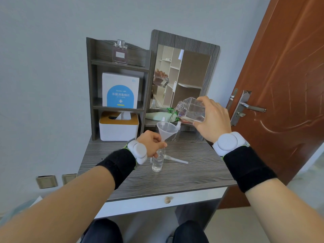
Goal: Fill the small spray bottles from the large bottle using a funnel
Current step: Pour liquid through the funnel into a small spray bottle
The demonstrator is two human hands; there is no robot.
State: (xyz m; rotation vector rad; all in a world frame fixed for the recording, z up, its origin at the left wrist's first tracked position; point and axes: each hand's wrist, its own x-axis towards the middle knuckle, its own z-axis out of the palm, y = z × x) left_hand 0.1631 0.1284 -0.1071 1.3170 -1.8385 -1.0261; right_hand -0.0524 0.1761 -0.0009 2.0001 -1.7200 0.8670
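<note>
My right hand [213,118] grips the large clear bottle [191,109], tilted mouth-down to the left. A thin stream of liquid runs from its mouth into a translucent funnel [166,129]. The funnel sits in the neck of a small clear spray bottle [158,161] standing upright on the grey desk [184,176]. My left hand [151,143] pinches the funnel's stem at the bottle's neck. The small bottle holds some clear liquid. A white spray head with its tube [175,159] lies on the desk just right of it.
Two more small spray bottles [178,128] stand behind the funnel. A white tissue box [119,128], a blue-and-white box [121,90] and a perfume bottle [120,53] fill the shelf unit at back left. A mirror [182,76] leans behind; a brown door [280,85] stands right.
</note>
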